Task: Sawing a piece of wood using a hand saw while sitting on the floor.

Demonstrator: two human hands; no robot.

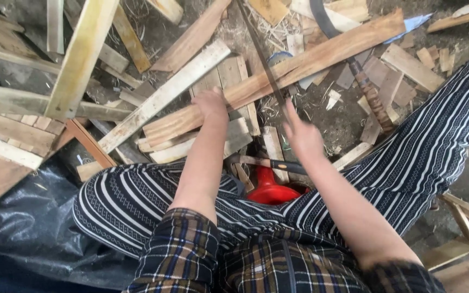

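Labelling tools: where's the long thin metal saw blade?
Head view, centre: the long thin metal saw blade lies across the long reddish wooden plank, above the right hand, right of the left hand.

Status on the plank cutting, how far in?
Done: offcuts and shavings lie all around, so earlier cuts look finished. In hand: left hand presses on the long reddish plank; right hand is at the thin dark saw blade crossing it, grip blurred. Left: the plank looks uncut, depth of any kerf can't be told. Uncut boards lie beside it.
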